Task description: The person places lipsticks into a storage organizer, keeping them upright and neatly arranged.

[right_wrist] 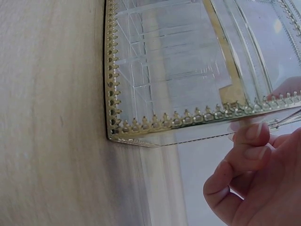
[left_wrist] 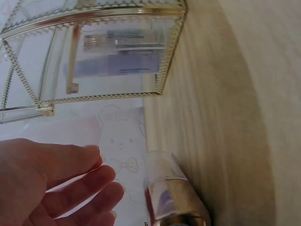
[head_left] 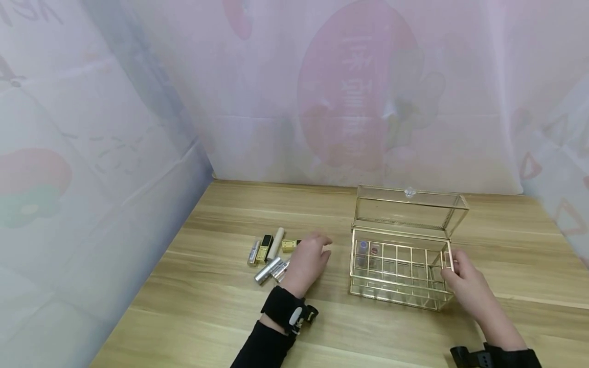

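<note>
A gold-framed glass box (head_left: 395, 280) with a grid of compartments stands on the table, its glass lid (head_left: 414, 205) raised at the back. Two tubes are in its back left compartments: a purple one (head_left: 363, 246) and a reddish-brown one (head_left: 375, 249). My right hand (head_left: 471, 286) pinches the box's right wall at the top edge, some fingertips outside the glass (right_wrist: 254, 146). Left of the box, my left hand (head_left: 306, 260) hovers with loosely bent fingers and nothing in them. Near it lie lipsticks, among them a black-and-gold one (head_left: 264, 248) and a silver one (head_left: 268, 271), some partly hidden by the hand.
A pale tube (head_left: 276, 243) and a small clear-and-silver tube (head_left: 253, 253) lie in the same group, beside a gold lipstick (head_left: 289, 246). Printed white cloth (head_left: 276, 102) hangs behind the wooden table (head_left: 193, 306) and along its sides.
</note>
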`<move>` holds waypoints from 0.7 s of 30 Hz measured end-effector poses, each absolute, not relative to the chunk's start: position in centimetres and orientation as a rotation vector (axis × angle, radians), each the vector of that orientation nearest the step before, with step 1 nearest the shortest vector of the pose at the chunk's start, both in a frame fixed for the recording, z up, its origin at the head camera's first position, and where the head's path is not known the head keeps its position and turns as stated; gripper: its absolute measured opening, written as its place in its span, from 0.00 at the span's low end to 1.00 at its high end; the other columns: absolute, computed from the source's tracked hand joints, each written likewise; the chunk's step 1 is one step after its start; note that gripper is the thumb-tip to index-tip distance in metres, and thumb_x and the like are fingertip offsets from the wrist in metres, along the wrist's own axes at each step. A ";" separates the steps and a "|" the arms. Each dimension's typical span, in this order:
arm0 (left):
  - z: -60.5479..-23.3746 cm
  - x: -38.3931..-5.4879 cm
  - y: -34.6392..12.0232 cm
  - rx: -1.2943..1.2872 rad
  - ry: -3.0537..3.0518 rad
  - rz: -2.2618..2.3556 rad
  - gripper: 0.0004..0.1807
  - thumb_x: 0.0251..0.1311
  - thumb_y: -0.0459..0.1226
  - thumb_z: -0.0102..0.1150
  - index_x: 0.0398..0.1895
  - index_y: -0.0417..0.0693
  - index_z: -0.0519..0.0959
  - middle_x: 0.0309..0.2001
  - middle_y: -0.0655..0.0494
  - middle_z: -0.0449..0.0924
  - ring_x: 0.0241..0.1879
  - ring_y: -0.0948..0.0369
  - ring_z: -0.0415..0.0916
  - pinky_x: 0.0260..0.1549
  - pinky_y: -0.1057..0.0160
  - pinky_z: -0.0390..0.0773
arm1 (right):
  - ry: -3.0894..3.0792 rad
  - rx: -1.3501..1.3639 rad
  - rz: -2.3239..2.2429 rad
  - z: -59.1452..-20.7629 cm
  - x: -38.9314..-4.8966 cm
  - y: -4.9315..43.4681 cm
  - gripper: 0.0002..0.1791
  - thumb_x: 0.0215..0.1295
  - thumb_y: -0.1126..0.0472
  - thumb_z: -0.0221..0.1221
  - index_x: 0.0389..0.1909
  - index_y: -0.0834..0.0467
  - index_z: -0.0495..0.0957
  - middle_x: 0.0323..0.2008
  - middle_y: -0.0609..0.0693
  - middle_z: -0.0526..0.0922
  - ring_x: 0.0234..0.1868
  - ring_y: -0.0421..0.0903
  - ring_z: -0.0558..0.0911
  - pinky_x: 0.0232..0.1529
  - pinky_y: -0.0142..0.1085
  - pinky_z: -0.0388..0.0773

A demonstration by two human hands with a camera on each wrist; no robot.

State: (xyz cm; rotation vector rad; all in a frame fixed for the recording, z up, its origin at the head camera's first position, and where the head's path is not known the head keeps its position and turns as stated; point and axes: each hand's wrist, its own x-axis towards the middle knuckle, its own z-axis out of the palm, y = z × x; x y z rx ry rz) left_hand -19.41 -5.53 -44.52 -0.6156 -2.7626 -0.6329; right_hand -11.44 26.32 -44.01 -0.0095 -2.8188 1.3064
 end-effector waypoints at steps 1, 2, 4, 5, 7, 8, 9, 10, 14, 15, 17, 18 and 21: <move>-44.7 -19.4 -5.5 -0.609 -2.769 -0.612 0.13 0.51 0.34 0.67 0.42 0.42 0.83 0.42 0.50 0.84 0.39 0.57 0.80 0.38 0.63 0.85 | -2.819 -0.008 1.307 -44.0 -11.4 26.3 0.16 0.68 0.67 0.43 0.54 0.70 0.59 0.23 0.52 0.67 0.25 0.47 0.65 0.22 0.35 0.64; -44.9 -19.5 -5.5 -0.603 -2.773 -0.594 0.13 0.51 0.34 0.67 0.42 0.42 0.84 0.41 0.50 0.84 0.38 0.57 0.80 0.37 0.63 0.85 | -2.818 -0.006 1.311 -43.9 -11.4 26.3 0.16 0.68 0.67 0.43 0.54 0.70 0.59 0.22 0.52 0.67 0.24 0.47 0.65 0.22 0.35 0.63; -45.1 -19.5 -5.4 -0.595 -2.779 -0.553 0.12 0.51 0.34 0.67 0.41 0.42 0.84 0.39 0.51 0.83 0.35 0.58 0.80 0.33 0.64 0.85 | -2.820 -0.002 1.314 -43.9 -11.4 26.3 0.16 0.68 0.67 0.43 0.53 0.70 0.59 0.21 0.52 0.65 0.23 0.47 0.64 0.21 0.35 0.63; -45.3 -19.6 -5.4 -0.591 -2.781 -0.535 0.11 0.51 0.34 0.66 0.40 0.43 0.84 0.38 0.51 0.83 0.34 0.58 0.80 0.31 0.65 0.85 | -2.820 -0.001 1.312 -43.9 -11.4 26.4 0.16 0.68 0.67 0.43 0.53 0.70 0.59 0.21 0.52 0.65 0.23 0.47 0.64 0.21 0.35 0.63; -45.5 -19.6 -5.4 -0.591 -2.777 -0.504 0.10 0.51 0.33 0.65 0.39 0.43 0.85 0.36 0.52 0.83 0.33 0.58 0.80 0.28 0.66 0.85 | -2.817 0.004 1.319 -43.9 -11.4 26.3 0.16 0.68 0.67 0.43 0.53 0.70 0.59 0.21 0.52 0.64 0.23 0.47 0.64 0.21 0.35 0.63; -45.5 -19.6 -5.4 -0.593 -2.773 -0.491 0.10 0.51 0.33 0.65 0.38 0.43 0.85 0.36 0.52 0.83 0.32 0.58 0.80 0.27 0.66 0.84 | -2.816 0.005 1.321 -43.9 -11.4 26.3 0.15 0.68 0.67 0.43 0.53 0.70 0.59 0.21 0.52 0.65 0.23 0.47 0.64 0.21 0.35 0.63; -45.6 -19.6 -5.4 -0.597 -2.765 -0.477 0.09 0.50 0.32 0.65 0.37 0.43 0.85 0.35 0.52 0.83 0.32 0.58 0.80 0.25 0.66 0.84 | -2.815 0.006 1.317 -43.9 -11.3 26.3 0.15 0.68 0.67 0.43 0.53 0.70 0.59 0.21 0.51 0.65 0.23 0.47 0.65 0.21 0.35 0.63; -45.6 -19.6 -5.4 -0.602 -2.757 -0.464 0.09 0.50 0.32 0.64 0.36 0.43 0.85 0.34 0.52 0.83 0.31 0.58 0.80 0.24 0.66 0.84 | -2.813 0.006 1.320 -43.9 -11.3 26.3 0.15 0.68 0.67 0.43 0.53 0.70 0.59 0.21 0.51 0.65 0.24 0.47 0.65 0.21 0.35 0.63; -45.8 -19.6 -5.4 -0.618 -2.738 -0.413 0.07 0.50 0.32 0.64 0.34 0.44 0.86 0.32 0.52 0.84 0.30 0.59 0.80 0.22 0.66 0.84 | -2.813 0.008 1.330 -44.0 -11.4 26.3 0.16 0.68 0.67 0.43 0.53 0.70 0.59 0.21 0.51 0.65 0.24 0.47 0.65 0.21 0.35 0.64; -45.8 -19.6 -5.4 -0.621 -2.737 -0.403 0.07 0.50 0.32 0.64 0.33 0.44 0.86 0.31 0.52 0.84 0.29 0.59 0.80 0.21 0.66 0.84 | -2.812 0.007 1.335 -43.9 -11.4 26.3 0.16 0.68 0.67 0.43 0.54 0.70 0.59 0.21 0.51 0.65 0.24 0.47 0.65 0.22 0.35 0.64; -45.8 -19.6 -5.4 -0.626 -2.745 -0.385 0.07 0.50 0.31 0.63 0.33 0.45 0.86 0.31 0.52 0.84 0.29 0.58 0.80 0.21 0.65 0.84 | -2.812 0.003 1.348 -43.9 -11.4 26.3 0.17 0.68 0.67 0.43 0.54 0.70 0.58 0.21 0.52 0.65 0.24 0.47 0.65 0.22 0.35 0.64; -45.9 -19.6 -5.4 -0.626 -2.755 -0.375 0.08 0.50 0.31 0.62 0.33 0.45 0.86 0.31 0.52 0.84 0.29 0.58 0.80 0.22 0.64 0.84 | -2.813 0.001 1.352 -43.9 -11.4 26.3 0.17 0.69 0.67 0.42 0.55 0.71 0.58 0.22 0.52 0.65 0.24 0.47 0.65 0.22 0.35 0.64; -45.8 -19.6 -5.3 -0.620 -2.801 -0.351 0.08 0.50 0.33 0.64 0.35 0.45 0.86 0.33 0.52 0.84 0.30 0.57 0.80 0.25 0.62 0.84 | -2.816 -0.009 1.353 -43.9 -11.4 26.3 0.17 0.69 0.66 0.42 0.54 0.70 0.58 0.22 0.52 0.66 0.24 0.48 0.65 0.22 0.35 0.64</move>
